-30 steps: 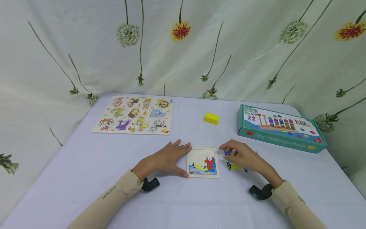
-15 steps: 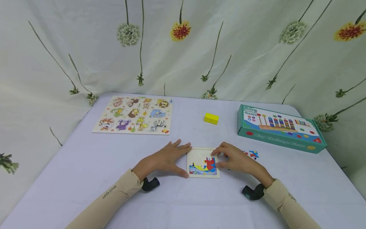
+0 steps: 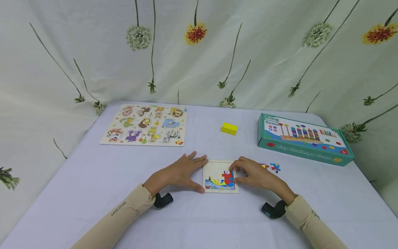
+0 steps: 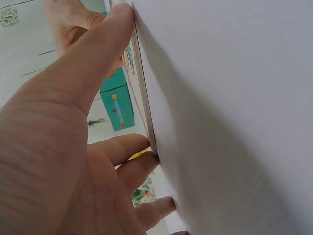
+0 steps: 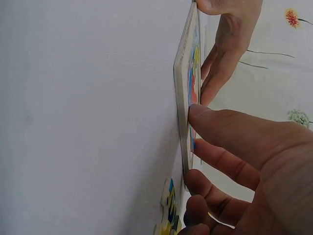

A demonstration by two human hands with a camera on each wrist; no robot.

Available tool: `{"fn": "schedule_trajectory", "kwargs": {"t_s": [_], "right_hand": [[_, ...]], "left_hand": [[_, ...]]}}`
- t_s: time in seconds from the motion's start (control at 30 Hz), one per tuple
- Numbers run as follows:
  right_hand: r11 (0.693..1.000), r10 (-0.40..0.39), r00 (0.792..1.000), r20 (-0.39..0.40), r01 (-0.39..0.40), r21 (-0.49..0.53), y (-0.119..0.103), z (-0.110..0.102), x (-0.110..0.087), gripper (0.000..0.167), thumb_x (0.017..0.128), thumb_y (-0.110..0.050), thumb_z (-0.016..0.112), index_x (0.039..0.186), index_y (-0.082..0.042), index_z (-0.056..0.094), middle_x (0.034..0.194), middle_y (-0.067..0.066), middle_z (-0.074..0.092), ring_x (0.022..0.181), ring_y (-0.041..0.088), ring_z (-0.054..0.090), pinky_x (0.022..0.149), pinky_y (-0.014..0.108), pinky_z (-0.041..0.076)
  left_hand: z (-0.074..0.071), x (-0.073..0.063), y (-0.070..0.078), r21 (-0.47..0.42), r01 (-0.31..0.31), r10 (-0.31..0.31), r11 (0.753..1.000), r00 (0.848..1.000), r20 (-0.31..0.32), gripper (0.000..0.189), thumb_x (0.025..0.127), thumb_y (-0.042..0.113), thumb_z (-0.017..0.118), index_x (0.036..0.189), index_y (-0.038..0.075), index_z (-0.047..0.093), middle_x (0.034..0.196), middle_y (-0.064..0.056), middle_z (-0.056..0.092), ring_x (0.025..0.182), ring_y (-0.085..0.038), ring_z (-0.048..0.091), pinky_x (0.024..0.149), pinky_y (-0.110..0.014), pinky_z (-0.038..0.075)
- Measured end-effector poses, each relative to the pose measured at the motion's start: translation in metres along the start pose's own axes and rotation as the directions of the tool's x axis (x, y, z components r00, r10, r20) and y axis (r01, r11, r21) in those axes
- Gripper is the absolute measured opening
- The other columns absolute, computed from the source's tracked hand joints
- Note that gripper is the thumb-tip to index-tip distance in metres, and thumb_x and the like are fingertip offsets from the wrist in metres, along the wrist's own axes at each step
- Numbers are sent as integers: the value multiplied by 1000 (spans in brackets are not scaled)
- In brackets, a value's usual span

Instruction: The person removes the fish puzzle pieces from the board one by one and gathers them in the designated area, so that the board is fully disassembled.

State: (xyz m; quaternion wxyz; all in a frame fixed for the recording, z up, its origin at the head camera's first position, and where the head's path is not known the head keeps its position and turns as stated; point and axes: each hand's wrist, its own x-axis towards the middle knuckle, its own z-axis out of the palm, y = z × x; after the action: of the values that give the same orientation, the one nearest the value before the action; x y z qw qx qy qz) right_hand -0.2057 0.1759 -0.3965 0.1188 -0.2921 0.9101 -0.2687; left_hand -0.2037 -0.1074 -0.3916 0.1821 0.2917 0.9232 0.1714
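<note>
A small square wooden puzzle tray point(image 3: 215, 161) lies in front of me, with several joined red, yellow and blue pieces point(image 3: 220, 184) along its lower and right part. My left hand point(image 3: 178, 173) is spread flat beside it, thumb and forefinger touching the tray's left edge. At the right edge, my right hand point(image 3: 256, 174) reaches over with bent fingers. Between its thumb and forefinger, the right wrist view shows a sliver of a blue puzzle piece point(image 5: 192, 145); most of that piece is hidden. Loose puzzle pieces point(image 3: 275, 167) lie partly covered behind the right hand.
A yellow block point(image 3: 229, 128) stands beyond the tray. Back left lies an animal puzzle board point(image 3: 144, 125); back right, a green Ring Challenge Game box point(image 3: 304, 138). A flowered cloth point(image 3: 199, 69) hangs behind the white-covered table point(image 3: 199, 221).
My right hand has moved left from above the loose pieces to the tray's right edge, then shifted only slightly. More loose pieces show behind it. The left hand stays in place.
</note>
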Motion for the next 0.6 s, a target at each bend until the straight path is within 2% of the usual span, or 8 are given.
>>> {"fn": "schedule_trajectory", "kwargs": {"t_s": [0.3,0.6], "right_hand": [[1000,-8,1000,-9,8,28,-1,1,0,29,82,-16,75,106,-17,60,92,-3,54,83,15,50,70,24,47],[993,-45,999,-8,46,111,0,2,1,26,83,-10,72,101,-17,55,87,-2,54,82,16,51,68,24,46]], "left_hand": [[0,0,0,12,14,-14,1000,1000,3,100,71,58,76,152,20,29,159,8,20,148,-26,3,119,-48,4],[1,1,-1,20,10,-10,1000,1000,6,100,72,59,75,152,20,29,159,7,21,148,-27,3,119,-50,3]]}}
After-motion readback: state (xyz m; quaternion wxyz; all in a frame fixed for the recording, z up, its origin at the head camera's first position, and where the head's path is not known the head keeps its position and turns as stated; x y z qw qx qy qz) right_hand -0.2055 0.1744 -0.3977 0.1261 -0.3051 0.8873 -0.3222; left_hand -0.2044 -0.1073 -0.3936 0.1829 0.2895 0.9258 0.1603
